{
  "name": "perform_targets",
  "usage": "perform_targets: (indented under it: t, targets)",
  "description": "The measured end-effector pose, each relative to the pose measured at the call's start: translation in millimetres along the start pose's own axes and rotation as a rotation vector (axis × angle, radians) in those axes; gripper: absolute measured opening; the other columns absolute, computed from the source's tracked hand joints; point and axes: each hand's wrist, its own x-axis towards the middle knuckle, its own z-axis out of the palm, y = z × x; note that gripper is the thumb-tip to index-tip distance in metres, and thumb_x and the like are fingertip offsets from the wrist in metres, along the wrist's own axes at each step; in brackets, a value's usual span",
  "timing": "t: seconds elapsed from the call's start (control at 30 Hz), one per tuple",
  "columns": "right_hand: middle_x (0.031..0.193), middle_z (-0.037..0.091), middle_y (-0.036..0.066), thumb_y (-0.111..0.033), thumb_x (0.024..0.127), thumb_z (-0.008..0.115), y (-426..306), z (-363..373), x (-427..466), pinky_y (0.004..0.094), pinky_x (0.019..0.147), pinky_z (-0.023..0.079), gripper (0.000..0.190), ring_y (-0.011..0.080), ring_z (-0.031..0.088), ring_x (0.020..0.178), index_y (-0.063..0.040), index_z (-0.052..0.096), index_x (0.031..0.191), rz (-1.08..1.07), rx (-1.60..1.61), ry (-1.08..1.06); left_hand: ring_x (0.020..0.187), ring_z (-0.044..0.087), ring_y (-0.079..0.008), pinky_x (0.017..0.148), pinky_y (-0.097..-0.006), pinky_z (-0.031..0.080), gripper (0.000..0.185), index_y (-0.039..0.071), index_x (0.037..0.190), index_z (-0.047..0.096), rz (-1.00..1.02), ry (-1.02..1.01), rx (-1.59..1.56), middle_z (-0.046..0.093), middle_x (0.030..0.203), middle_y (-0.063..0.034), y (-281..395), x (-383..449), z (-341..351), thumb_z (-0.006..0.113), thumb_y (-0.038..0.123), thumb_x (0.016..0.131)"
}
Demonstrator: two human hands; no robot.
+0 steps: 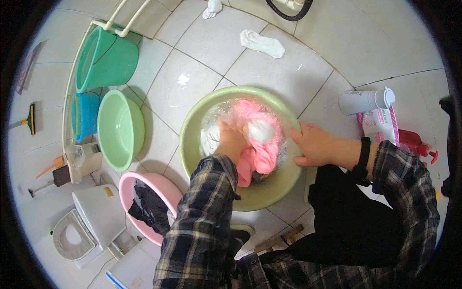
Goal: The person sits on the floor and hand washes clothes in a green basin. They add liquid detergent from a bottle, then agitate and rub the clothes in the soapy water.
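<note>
A large yellow-green plastic basin (187,123) stands on the tiles before me, with soapy water in it. Inside lie a wet pink garment (265,157), a white cloth (210,141) at the left and a white bundle (260,130) on top of the pink. My left hand (231,135) reaches down into the water between the white cloth and the pink garment; its fingertips are hidden by suds and cloth. On the basin's right rim, my right hand (314,144) grips the edge with its fingers spread along it.
White socks (262,43) lie on the floor beyond the basin. At the left stand a green bucket (119,59), a light green basin (124,130) and a pink basin (158,184) holding dark cloth. A white bottle (361,102), a powder bag (379,124) and a red pump bottle (413,142) are at the right.
</note>
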Motion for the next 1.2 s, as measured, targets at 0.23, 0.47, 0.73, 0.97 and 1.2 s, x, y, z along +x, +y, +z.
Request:
perform_targets:
  t: [0.23, 0.47, 0.73, 0.97, 1.2]
  targets:
    - [0.121, 0.05, 0.034, -0.039, 0.079, 0.068, 0.4, 1.2, 0.8, 0.0555, 0.1, 0.041, 0.069, 0.0458, 0.054, 0.111, -0.002, 0.042, 0.131, 0.042, -0.009, -0.066, 0.134, 0.045, -0.0348, 0.109, -0.0591, 0.03, 0.06, 0.011, 0.137, 0.053, -0.13, 0.336, -0.407, 0.052, 0.143, -0.0146, -12.7, 10.4, 10.8, 0.052, 0.049, 0.09]
    - [0.119, 0.051, 0.034, -0.04, 0.079, 0.068, 6.8, 7.5, -0.7, 0.0562, 0.1, 0.039, 0.067, 0.0456, 0.054, 0.11, -0.004, 0.044, 0.13, 0.008, 0.039, -0.025, 0.1, 0.064, -0.0408, 0.087, -0.0477, 0.05, 0.049, 0.001, 0.12, 0.058, -0.068, 0.571, -1.227, 0.068, 0.104, -0.0219, -31.8, -85.4, 13.3, 0.069, 0.031, 0.083]
    - [0.111, 0.053, 0.03, -0.038, 0.077, 0.07, 7.6, 6.7, 0.0, 0.05, 0.092, 0.044, 0.061, 0.0429, 0.056, 0.098, -0.004, 0.047, 0.121, -0.033, 0.044, 0.015, 0.143, 0.024, -0.0443, 0.108, -0.0636, 0.028, 0.075, -0.001, 0.136, 0.046, -0.154, 0.523, -0.507, 0.029, 0.153, -0.025, -5.5, -152.5, 40.5, 0.07, 0.045, 0.082]
    - [0.114, 0.053, 0.029, -0.038, 0.078, 0.069, 7.1, 4.4, -1.8, 0.0551, 0.097, 0.041, 0.061, 0.0426, 0.056, 0.107, -0.006, 0.046, 0.125, -0.019, 0.068, -0.003, 0.147, 0.01, -0.0472, 0.113, -0.0689, 0.008, 0.086, 0.029, 0.155, 0.024, 0.396, 0.511, -0.153, 0.014, 0.162, -0.0181, 63.8, -92.2, 35.3, 0.057, 0.066, 0.085]
    - [0.114, 0.053, 0.028, -0.037, 0.078, 0.07, 9.5, 5.8, -0.5, 0.0538, 0.096, 0.042, 0.058, 0.0429, 0.056, 0.107, -0.004, 0.047, 0.12, -0.044, 0.073, 0.01, 0.146, 0.023, -0.0405, 0.113, -0.0689, 0.006, 0.091, 0.03, 0.156, 0.022, 0.081, 0.273, -0.168, 0.022, 0.161, -0.0165, 21.4, -20.5, 6.3, 0.053, 0.073, 0.082]
